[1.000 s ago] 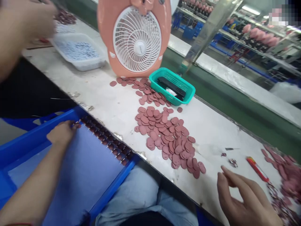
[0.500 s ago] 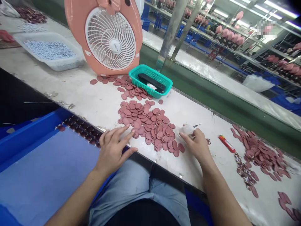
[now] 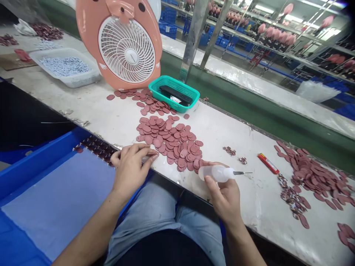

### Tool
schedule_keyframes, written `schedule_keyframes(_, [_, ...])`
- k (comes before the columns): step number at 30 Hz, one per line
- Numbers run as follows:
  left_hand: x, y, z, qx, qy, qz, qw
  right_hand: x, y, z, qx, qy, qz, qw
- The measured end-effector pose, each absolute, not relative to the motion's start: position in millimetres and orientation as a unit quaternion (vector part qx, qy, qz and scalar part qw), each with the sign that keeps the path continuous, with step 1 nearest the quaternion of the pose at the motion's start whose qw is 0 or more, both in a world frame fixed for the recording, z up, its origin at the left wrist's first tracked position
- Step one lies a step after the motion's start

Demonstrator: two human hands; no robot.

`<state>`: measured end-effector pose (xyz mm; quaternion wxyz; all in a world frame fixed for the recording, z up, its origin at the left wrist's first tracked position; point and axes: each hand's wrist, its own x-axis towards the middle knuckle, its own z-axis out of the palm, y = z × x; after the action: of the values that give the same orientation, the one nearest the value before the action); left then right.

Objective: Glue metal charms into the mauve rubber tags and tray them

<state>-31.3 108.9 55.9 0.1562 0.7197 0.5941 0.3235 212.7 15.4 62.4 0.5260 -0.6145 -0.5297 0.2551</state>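
My right hand (image 3: 226,192) is wrapped round a small translucent squeeze bottle (image 3: 215,173) with a thin metal needle tip. The bottle lies nearly level, its needle pointing right. My left hand (image 3: 131,162) is at the table's front edge, thumb and fingers pinched together on a reddish-brown oval piece (image 3: 148,156), mostly hidden by the fingers. Between and beyond the hands spreads a loose heap of the same oval pieces (image 3: 172,138), some with small holes.
A pink fan (image 3: 122,48) and a green basket (image 3: 174,92) stand behind the heap. At left are a white tray (image 3: 66,68) of small pale parts and a blue bin (image 3: 55,199). On the right lie a red lighter-like item (image 3: 267,163) and another oval heap (image 3: 316,170).
My right hand has picked up the squeeze bottle and brought it nearer, needle turned to the right. My left fingers, spread before, have closed on an oval piece and drawn back to the edge.
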Motion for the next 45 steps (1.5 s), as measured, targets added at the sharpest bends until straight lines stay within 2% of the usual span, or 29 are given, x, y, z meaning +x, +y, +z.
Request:
schedule_keyframes(3, [-28.8,99.2,60.1,0.677,0.549,0.402,0.279,193.5,12.0,63.0,-0.551,-0.525,0.296,0.577])
schedule_keyframes(5, [-25.0,86.6,65.4,0.621,0.467,0.422,0.468,183.5,12.5,68.1,-0.519,-0.519,0.336,0.59])
schedule_keyframes(8, [-17.7,63.9,73.6,0.381,0.276,0.309,0.826,177.9,15.6,80.5,-0.481,-0.524,0.404,0.575])
schedule_keyframes(9, [-15.4,57.2,75.1,0.296,0.223,0.254,0.893,178.2,16.7,84.5,-0.456,-0.528,0.447,0.56])
schedule_keyframes(11, [-11.4,47.0,75.1,0.212,0.182,0.173,0.945,180.2,18.2,89.8,-0.387,-0.527,0.557,0.513])
schedule_keyframes(14, [-6.9,39.4,70.0,0.18,0.179,0.121,0.96,181.3,19.1,90.4,-0.34,-0.5,0.659,0.447])
schedule_keyframes(18, [-2.8,34.9,63.9,0.151,0.189,0.097,0.965,174.2,19.2,84.6,-0.385,-0.433,0.675,0.457])
schedule_keyframes(23, [-4.4,32.3,56.7,0.285,0.319,0.281,0.859,164.5,16.3,78.8,-0.435,-0.319,0.679,0.498])
schedule_keyframes(29, [-1.6,35.6,42.5,0.285,0.302,0.275,0.867,164.3,10.0,82.3,-0.417,-0.312,0.705,0.482])
schedule_keyframes(40, [11.4,29.8,33.7,0.25,0.256,0.276,0.892,150.4,2.6,84.8,-0.431,-0.366,0.634,0.528])
schedule_keyframes(45, [8.3,25.6,36.0,0.283,0.279,0.37,0.84,146.2,-2.0,76.5,-0.479,-0.314,0.561,0.598])
